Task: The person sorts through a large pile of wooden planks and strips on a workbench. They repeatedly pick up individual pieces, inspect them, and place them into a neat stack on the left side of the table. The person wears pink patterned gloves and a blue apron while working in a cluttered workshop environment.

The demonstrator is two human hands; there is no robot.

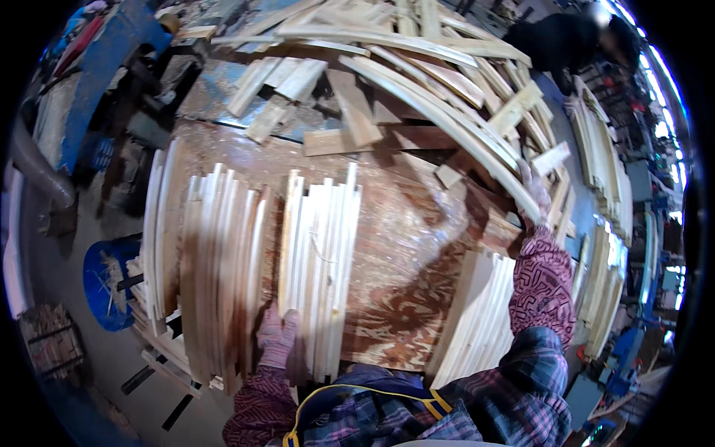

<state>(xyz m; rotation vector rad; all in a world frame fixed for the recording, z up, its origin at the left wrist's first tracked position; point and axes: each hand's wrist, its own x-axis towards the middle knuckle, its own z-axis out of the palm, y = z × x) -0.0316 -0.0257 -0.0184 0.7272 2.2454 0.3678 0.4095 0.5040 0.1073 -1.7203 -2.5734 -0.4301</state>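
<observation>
Passable over the plywood tabletop (406,246), between the middle stack of strips (320,253) and the right stack (477,313). Obstructed beyond by a jumbled board pile (462,82), and at far right by the right hand (535,195). Narrow between middle stack and left stack (216,283); occupied at near end by the left hand (277,333).

We saw bright white lights (658,88) at the right edge. A pale shine (443,212) sat on the brown board (387,238), above a dark shadow (417,298). Our view bent near its black rim.
</observation>
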